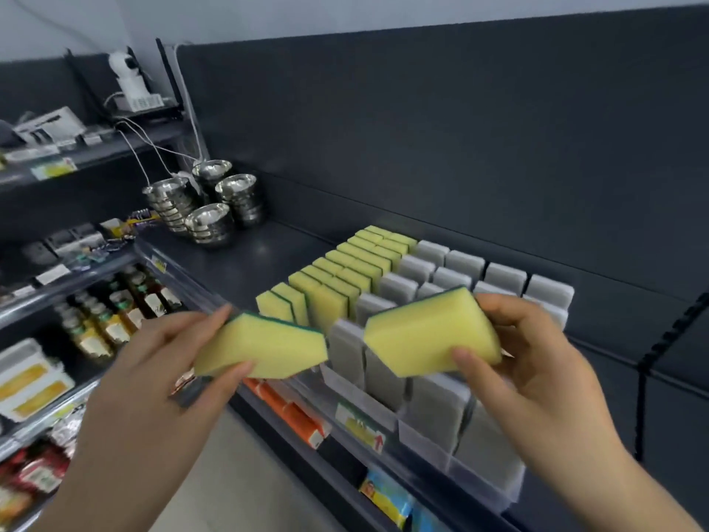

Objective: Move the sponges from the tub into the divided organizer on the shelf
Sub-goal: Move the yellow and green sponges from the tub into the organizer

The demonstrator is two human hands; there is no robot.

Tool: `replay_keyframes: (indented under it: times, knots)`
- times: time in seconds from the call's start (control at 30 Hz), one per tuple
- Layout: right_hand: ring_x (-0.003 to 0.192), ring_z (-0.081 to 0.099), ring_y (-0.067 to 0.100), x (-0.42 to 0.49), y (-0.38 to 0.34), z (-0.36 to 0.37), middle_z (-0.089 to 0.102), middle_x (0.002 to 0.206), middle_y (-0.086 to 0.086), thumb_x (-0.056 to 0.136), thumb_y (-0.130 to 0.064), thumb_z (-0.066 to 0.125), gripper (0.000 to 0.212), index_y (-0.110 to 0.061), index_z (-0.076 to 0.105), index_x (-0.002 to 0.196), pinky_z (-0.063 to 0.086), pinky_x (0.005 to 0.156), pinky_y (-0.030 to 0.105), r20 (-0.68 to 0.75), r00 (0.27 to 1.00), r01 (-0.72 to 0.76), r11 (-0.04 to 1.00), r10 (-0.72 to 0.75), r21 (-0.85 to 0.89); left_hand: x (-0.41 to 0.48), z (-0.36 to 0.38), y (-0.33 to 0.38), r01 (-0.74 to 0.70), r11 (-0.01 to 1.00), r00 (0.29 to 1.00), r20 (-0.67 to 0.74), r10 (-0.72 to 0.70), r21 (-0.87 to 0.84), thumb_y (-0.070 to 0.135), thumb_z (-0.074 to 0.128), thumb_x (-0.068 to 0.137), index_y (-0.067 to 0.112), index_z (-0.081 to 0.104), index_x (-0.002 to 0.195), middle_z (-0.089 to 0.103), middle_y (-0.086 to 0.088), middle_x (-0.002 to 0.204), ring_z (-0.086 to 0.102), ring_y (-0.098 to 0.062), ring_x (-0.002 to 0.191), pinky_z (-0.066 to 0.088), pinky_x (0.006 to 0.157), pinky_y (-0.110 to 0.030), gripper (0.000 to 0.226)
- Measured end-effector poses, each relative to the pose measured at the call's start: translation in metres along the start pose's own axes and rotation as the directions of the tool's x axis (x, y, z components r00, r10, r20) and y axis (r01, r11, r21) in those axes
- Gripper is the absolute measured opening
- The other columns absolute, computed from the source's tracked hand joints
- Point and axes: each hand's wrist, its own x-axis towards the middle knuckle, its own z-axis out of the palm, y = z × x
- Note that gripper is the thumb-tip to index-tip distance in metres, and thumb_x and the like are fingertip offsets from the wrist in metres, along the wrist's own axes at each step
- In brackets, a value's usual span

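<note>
Holding the left sponge (264,351) pinched in my left hand (169,359) and the right sponge (429,332) in my right hand (544,362), both over the organizer (420,437) front, I judge the yellow row (345,270) starts just behind the left sponge, nearer that hand.

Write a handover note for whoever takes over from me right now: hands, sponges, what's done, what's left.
The left hand grips a yellow-and-green sponge; the right hand grips a second sponge of the same kind. Both are in the air before the divided organizer on the shelf.
Organizer: yellow sponges in its left rows, grey sponges in its right rows, standing on edge.
Done: many sponges are filed.
Left: slot these two, probably into the yellow rows. The tub is out of view, so the remaining count is unknown.
</note>
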Motion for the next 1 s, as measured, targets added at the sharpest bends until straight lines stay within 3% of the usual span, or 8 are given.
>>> replay_keyframes:
  times: [0.17, 0.23, 0.33, 0.43, 0.57, 0.73, 0.9, 1.0]
  knots:
    - [0.096, 0.056, -0.005, 0.048, 0.007, 0.035, 0.054, 0.108, -0.032, 0.066, -0.054, 0.057, 0.037, -0.052, 0.049, 0.102, 0.045, 0.077, 0.007, 0.031, 1.000, 0.003, 0.997, 0.000, -0.080, 0.042, 0.020, -0.042, -0.087, 0.996, 0.996, 0.000, 0.087, 0.036, 0.042, 0.068, 0.078, 0.028, 0.050, 0.124, 0.046, 0.021, 0.108, 0.035, 0.019, 0.109, 0.021, 0.090, 0.004, 0.052]
    - [0.096, 0.057, -0.004, 0.061, 0.010, 0.054, 0.056, 0.107, -0.031, 0.066, -0.054, 0.057, 0.038, -0.052, 0.049, 0.103, 0.046, 0.077, 0.009, 0.022, 1.000, -0.013, 0.996, 0.015, -0.091, 0.060, 0.022, -0.063, -0.064, 0.998, 0.998, 0.022, 0.064, 0.023, 0.046, 0.053, 0.077, 0.028, 0.048, 0.126, 0.047, 0.016, 0.109, 0.035, 0.017, 0.109, 0.024, 0.090, 0.002, 0.053]
    - [0.096, 0.058, -0.002, 0.081, 0.011, 0.083, 0.057, 0.109, -0.028, 0.069, -0.051, 0.057, 0.038, -0.049, 0.049, 0.106, 0.046, 0.078, 0.009, 0.005, 1.000, -0.017, 0.993, 0.018, -0.121, 0.088, 0.025, -0.096, -0.052, 0.998, 0.997, 0.052, 0.053, -0.023, 0.049, 0.053, 0.078, 0.036, 0.046, 0.127, 0.045, 0.024, 0.115, 0.039, 0.012, 0.108, 0.026, 0.090, 0.001, 0.051]
    - [0.099, 0.052, -0.008, 0.097, 0.008, 0.117, 0.055, 0.104, -0.030, 0.075, -0.047, 0.057, 0.034, -0.054, 0.044, 0.106, 0.039, 0.081, 0.002, 0.044, 0.998, -0.018, 0.958, 0.033, -0.287, 0.117, 0.033, -0.128, -0.092, 0.990, 0.990, 0.098, 0.103, -0.106, 0.047, 0.067, 0.079, 0.041, 0.045, 0.127, 0.043, 0.031, 0.117, 0.039, 0.017, 0.108, 0.026, 0.084, 0.006, 0.054]
    - [0.098, 0.046, -0.010, 0.107, 0.010, 0.158, 0.042, 0.109, -0.036, 0.082, -0.033, 0.062, 0.041, -0.051, 0.043, 0.113, 0.032, 0.080, -0.003, 0.050, 0.993, -0.065, 0.846, 0.108, -0.529, 0.156, 0.044, -0.165, -0.213, 0.959, 0.952, 0.182, 0.246, -0.186, 0.052, 0.053, 0.080, 0.037, 0.047, 0.129, 0.045, 0.026, 0.120, 0.043, 0.012, 0.107, 0.031, 0.086, 0.000, 0.051]
    - [0.081, 0.053, 0.003, 0.111, 0.013, 0.192, 0.046, 0.117, -0.024, 0.085, -0.027, 0.063, 0.043, -0.036, 0.048, 0.125, 0.039, 0.075, 0.007, -0.016, 0.980, -0.156, 0.709, 0.200, -0.687, 0.190, 0.056, -0.201, -0.262, 0.909, 0.917, 0.210, 0.340, -0.324, 0.051, 0.050, 0.079, 0.039, 0.045, 0.130, 0.049, 0.021, 0.118, 0.050, 0.007, 0.096, 0.040, 0.076, -0.004, 0.053]
    - [0.073, 0.053, 0.004, 0.106, 0.012, 0.215, 0.046, 0.124, -0.016, 0.089, -0.028, 0.056, 0.040, -0.035, 0.045, 0.126, 0.048, 0.073, 0.023, -0.023, 0.947, -0.233, 0.632, 0.321, -0.739, 0.201, 0.066, -0.211, -0.299, 0.857, 0.872, 0.244, 0.424, -0.421, 0.048, 0.053, 0.078, 0.034, 0.051, 0.127, 0.052, 0.015, 0.117, 0.060, -0.020, 0.073, 0.045, 0.071, -0.021, 0.051]
    - [0.072, 0.055, 0.009, 0.107, 0.010, 0.224, 0.048, 0.122, -0.013, 0.089, -0.025, 0.057, 0.037, -0.031, 0.048, 0.125, 0.050, 0.069, 0.031, -0.051, 0.947, -0.251, 0.630, 0.317, -0.735, 0.207, 0.070, -0.209, -0.348, 0.818, 0.841, 0.232, 0.488, -0.458, 0.045, 0.054, 0.078, 0.026, 0.054, 0.125, 0.055, 0.010, 0.114, 0.055, -0.005, 0.089, 0.042, 0.080, -0.012, 0.050]
